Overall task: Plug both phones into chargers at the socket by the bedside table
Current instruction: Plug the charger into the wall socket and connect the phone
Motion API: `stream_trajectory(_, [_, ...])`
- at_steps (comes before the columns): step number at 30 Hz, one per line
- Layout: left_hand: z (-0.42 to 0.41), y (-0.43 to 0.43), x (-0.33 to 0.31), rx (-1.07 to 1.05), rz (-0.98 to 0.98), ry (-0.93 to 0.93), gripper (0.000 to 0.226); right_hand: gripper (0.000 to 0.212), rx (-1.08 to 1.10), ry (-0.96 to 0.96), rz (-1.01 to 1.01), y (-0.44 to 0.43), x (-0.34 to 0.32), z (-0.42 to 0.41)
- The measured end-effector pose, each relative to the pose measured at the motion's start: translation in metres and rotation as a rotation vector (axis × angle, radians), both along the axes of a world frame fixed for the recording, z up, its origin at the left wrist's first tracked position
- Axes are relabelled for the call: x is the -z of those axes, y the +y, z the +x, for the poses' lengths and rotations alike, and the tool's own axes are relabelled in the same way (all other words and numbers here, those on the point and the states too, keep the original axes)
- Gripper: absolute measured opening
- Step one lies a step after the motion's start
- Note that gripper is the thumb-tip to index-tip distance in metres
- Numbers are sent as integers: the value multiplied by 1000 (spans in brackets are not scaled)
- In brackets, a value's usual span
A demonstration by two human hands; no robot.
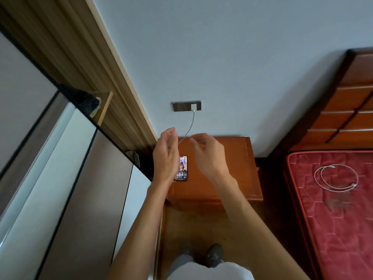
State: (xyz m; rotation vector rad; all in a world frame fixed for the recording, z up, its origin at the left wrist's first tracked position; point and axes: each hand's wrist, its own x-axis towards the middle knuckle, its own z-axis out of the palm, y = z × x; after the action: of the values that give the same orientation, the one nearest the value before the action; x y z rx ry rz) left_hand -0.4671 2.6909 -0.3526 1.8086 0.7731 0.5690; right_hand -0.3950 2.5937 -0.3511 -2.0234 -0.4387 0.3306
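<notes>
One phone (182, 168) lies face up with its screen lit on the wooden bedside table (226, 178), partly hidden behind my left hand (166, 156). A white charger (193, 107) sits in the wall socket (186, 106), and its white cable (188, 129) hangs down to the table behind my hands. My left hand hovers above the phone with fingers apart and holds nothing. My right hand (209, 153) hovers over the middle of the table, fingers loosely curled, empty. A second white cable (336, 177) lies coiled on the red mattress (333, 219). No second phone shows.
A wardrobe (66, 178) with grey doors stands close on the left, next to the table. A wooden headboard (347, 110) rises at the right above the bed. My feet (214, 254) stand on the wooden floor in front of the table.
</notes>
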Motion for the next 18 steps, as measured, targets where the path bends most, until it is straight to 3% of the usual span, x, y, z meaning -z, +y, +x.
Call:
stream_trajectory(9, [-70,-42,-46,-3,94,-90,41,35,33,-51,123,-56,-55,-71])
stream_trajectory(18, [-200,-121,-77,8,155,-120,38,30,25,-232,154,-142,-87,-187])
